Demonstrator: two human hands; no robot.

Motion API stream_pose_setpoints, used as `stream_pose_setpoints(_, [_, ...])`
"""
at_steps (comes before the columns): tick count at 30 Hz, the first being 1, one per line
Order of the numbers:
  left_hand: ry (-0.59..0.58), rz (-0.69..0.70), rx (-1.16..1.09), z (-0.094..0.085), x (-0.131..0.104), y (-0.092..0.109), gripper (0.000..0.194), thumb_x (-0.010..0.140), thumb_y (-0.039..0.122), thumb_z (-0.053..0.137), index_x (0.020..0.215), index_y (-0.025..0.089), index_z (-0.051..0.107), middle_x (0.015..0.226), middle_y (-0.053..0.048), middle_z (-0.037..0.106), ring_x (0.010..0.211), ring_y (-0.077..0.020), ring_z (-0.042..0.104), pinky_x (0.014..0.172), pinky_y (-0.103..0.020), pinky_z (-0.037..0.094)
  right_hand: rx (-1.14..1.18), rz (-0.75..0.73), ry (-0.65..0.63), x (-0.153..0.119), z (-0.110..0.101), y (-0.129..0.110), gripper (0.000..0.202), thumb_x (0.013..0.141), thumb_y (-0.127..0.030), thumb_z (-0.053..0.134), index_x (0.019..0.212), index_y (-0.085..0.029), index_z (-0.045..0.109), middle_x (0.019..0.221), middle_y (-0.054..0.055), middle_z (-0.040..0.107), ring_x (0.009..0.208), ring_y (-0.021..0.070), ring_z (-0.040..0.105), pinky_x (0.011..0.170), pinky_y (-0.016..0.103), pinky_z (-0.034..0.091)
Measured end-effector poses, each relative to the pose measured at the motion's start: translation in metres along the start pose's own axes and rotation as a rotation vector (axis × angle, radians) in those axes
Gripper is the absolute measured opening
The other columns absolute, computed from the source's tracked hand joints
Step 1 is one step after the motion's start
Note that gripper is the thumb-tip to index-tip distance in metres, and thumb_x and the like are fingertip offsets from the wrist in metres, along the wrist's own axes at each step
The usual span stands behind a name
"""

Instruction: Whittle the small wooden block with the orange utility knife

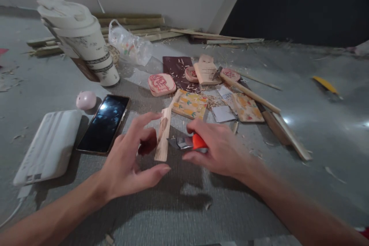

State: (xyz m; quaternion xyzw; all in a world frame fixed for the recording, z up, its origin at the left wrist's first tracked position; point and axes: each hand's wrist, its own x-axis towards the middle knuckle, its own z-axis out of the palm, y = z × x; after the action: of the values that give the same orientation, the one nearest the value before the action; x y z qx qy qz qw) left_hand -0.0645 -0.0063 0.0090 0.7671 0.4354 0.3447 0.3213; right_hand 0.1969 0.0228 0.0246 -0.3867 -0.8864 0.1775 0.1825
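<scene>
My right hand (220,144) is closed around the red-orange handle of a utility knife (198,141). Its blade points left, with the tip close to the right edge of a thin wooden strip (163,136). Around the left side of that strip, my left hand (129,155) has its thumb and fingers spread. The index fingertip is at or very near the strip's upper end; whether it touches I cannot tell. Just beyond lie a yellow patterned square (188,103) and a rounded wooden piece with red drawing (161,84).
A phone (104,123), a white power bank (49,146) and a pink case (86,100) lie left, below a tall cup (86,46). A hammer (250,93) rests right of centre. Farther right is a yellow-handled tool (325,84); bamboo sticks (129,21) lie behind.
</scene>
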Motion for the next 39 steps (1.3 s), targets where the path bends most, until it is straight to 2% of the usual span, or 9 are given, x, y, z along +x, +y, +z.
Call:
stream_pose_setpoints(5, [0.076, 0.093, -0.111, 0.004, 0.000, -0.009, 0.073, 0.090, 0.064, 0.065, 0.148, 0.027, 0.041, 0.084, 0.000, 0.054, 0.070, -0.0179, 0.049, 0.060, -0.032, 0.041, 0.040, -0.080, -0.010, 0.001, -0.010, -0.003, 0.014, 0.097, -0.026, 0.046, 0.107, -0.018, 0.052, 0.085, 0.002, 0.064, 0.069, 0.0157, 0.056, 0.062, 0.029, 0.037])
stream_pose_setpoints(11, [0.265, 0.113, -0.296, 0.006, 0.008, -0.012, 0.066, 0.086, 0.059, 0.075, 0.141, 0.030, 0.053, 0.128, -0.008, 0.052, 0.113, -0.0281, 0.051, 0.090, -0.042, 0.046, -0.001, -0.129, 0.034, 0.000, -0.010, -0.003, 0.011, 0.097, -0.022, 0.050, 0.107, -0.019, 0.054, 0.088, 0.001, 0.066, 0.073, 0.0143, 0.059, 0.064, 0.028, 0.039])
stream_pose_setpoints(14, [0.238, -0.009, -0.424, 0.006, 0.012, -0.013, 0.071, 0.084, 0.064, 0.076, 0.143, 0.033, 0.052, 0.145, -0.008, 0.050, 0.135, -0.0332, 0.045, 0.107, -0.045, 0.040, -0.031, -0.154, 0.064, -0.002, -0.009, -0.003, 0.011, 0.100, -0.025, 0.052, 0.109, -0.020, 0.055, 0.092, 0.000, 0.070, 0.078, 0.0144, 0.063, 0.067, 0.029, 0.041])
stream_pose_setpoints(18, [0.104, -0.110, -0.519, 0.007, 0.014, -0.011, 0.085, 0.083, 0.069, 0.075, 0.154, 0.036, 0.043, 0.162, -0.007, 0.040, 0.152, -0.0386, 0.033, 0.124, -0.056, 0.029, -0.089, -0.169, 0.086, -0.006, -0.011, -0.003, 0.012, 0.102, -0.029, 0.054, 0.111, -0.021, 0.057, 0.093, -0.001, 0.072, 0.077, 0.0148, 0.065, 0.066, 0.030, 0.040])
stream_pose_setpoints(21, [-0.016, -0.161, -0.538, 0.006, 0.014, -0.007, 0.095, 0.079, 0.072, 0.077, 0.158, 0.038, 0.036, 0.167, -0.007, 0.034, 0.154, -0.0408, 0.032, 0.128, -0.062, 0.026, -0.119, -0.180, 0.099, -0.007, -0.012, -0.004, 0.012, 0.103, -0.029, 0.055, 0.111, -0.022, 0.058, 0.092, -0.002, 0.072, 0.076, 0.0144, 0.064, 0.064, 0.030, 0.040])
stream_pose_setpoints(25, [-0.110, -0.169, -0.436, -0.001, 0.018, 0.002, 0.102, 0.074, 0.076, 0.079, 0.159, 0.038, 0.038, 0.171, -0.005, 0.028, 0.158, -0.0422, 0.026, 0.129, -0.064, 0.026, -0.113, -0.191, 0.111, -0.006, -0.014, -0.004, 0.013, 0.103, -0.028, 0.054, 0.113, -0.020, 0.058, 0.093, -0.002, 0.072, 0.076, 0.0145, 0.064, 0.065, 0.030, 0.041])
stream_pose_setpoints(29, [-0.127, -0.107, -0.305, -0.008, 0.030, 0.011, 0.097, 0.072, 0.066, 0.087, 0.154, 0.037, 0.044, 0.171, -0.004, 0.030, 0.157, -0.0417, 0.028, 0.130, -0.061, 0.025, -0.094, -0.163, 0.121, -0.006, -0.016, -0.003, 0.012, 0.102, -0.026, 0.054, 0.112, -0.020, 0.059, 0.091, -0.001, 0.072, 0.074, 0.0138, 0.064, 0.065, 0.030, 0.040])
stream_pose_setpoints(33, [-0.157, -0.142, -0.334, -0.005, 0.042, 0.016, 0.093, 0.071, 0.051, 0.092, 0.151, 0.034, 0.046, 0.170, -0.007, 0.031, 0.152, -0.0405, 0.037, 0.128, -0.063, 0.028, -0.071, -0.144, 0.130, -0.007, -0.018, -0.003, 0.011, 0.102, -0.026, 0.053, 0.109, -0.021, 0.059, 0.092, -0.002, 0.073, 0.073, 0.0130, 0.064, 0.065, 0.029, 0.040])
stream_pose_setpoints(39, [-0.119, -0.256, -0.417, 0.008, 0.046, 0.015, 0.108, 0.069, 0.042, 0.093, 0.158, 0.035, 0.032, 0.158, -0.009, 0.043, 0.142, -0.0379, 0.046, 0.125, -0.064, 0.030, -0.076, -0.146, 0.115, -0.006, -0.017, -0.003, 0.013, 0.100, -0.025, 0.055, 0.111, -0.020, 0.058, 0.092, -0.002, 0.072, 0.074, 0.0143, 0.065, 0.063, 0.030, 0.038])
